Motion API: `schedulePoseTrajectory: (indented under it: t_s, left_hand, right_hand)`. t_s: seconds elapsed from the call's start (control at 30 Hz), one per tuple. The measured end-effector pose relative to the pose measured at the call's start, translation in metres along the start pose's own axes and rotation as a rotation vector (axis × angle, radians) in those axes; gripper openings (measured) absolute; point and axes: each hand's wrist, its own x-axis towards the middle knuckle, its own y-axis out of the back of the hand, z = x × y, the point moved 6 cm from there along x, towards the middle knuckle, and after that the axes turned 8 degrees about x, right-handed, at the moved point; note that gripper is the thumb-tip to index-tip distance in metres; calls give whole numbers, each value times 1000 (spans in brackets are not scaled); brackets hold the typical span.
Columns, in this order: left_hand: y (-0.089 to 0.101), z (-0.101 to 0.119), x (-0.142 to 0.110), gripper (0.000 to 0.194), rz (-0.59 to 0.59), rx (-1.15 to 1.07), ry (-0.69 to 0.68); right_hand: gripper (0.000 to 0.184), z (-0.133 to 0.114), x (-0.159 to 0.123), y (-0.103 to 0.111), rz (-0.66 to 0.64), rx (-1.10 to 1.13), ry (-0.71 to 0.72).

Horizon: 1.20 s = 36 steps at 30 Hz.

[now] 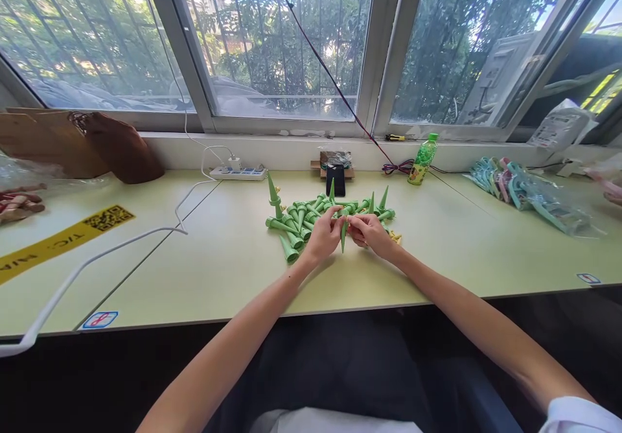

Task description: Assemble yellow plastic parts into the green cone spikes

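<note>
A pile of green plastic cone spikes (pixel 301 220) lies on the pale green table (pixel 218 264) below the window. Some of them stand upright with their tips up. My left hand (pixel 324 235) and my right hand (pixel 370 232) meet just in front of the pile. Between them is one green cone spike (pixel 343 234), tip pointing down, with the fingers of both hands pinched on it. A few small yellow parts (pixel 395 236) lie right of my right hand.
A black phone (pixel 335 179) stands behind the pile. A white power strip (pixel 238 172) and its cable (pixel 97 258) run left. A green bottle (pixel 424 159), bagged teal items (pixel 529 190), a brown bag (pixel 116 148) and yellow tape (pixel 58 242) are also on the table.
</note>
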Motion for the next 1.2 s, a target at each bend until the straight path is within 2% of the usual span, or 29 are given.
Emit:
schedulePoseTrajectory:
  t_s: [0.17,0.33,0.53,0.67,0.77,1.2]
  left_hand:
    - [5,11,-3,28,50,145,-48]
    - [3,7,-1,28,58,116,-41]
    - [-8,-5,2,35,-67,-56,72]
    - [-14,-2,-1,38,-175,-194,129]
    - [-14,1,-2,37,-203,-211,139]
    - [-11,-2,3,32,-93,9,-20]
  right_hand:
    - [42,2,0,1,7,23,-19]
    - [43,0,0,-1,6,4,6]
    - [49,-2,1,-2,-29,-90,79]
    - [57,-6,1,-2,-43,-207,174]
    - [64,-9,0,-1,-10,-255,198]
    - [71,-13,0,-1,47,-304,202]
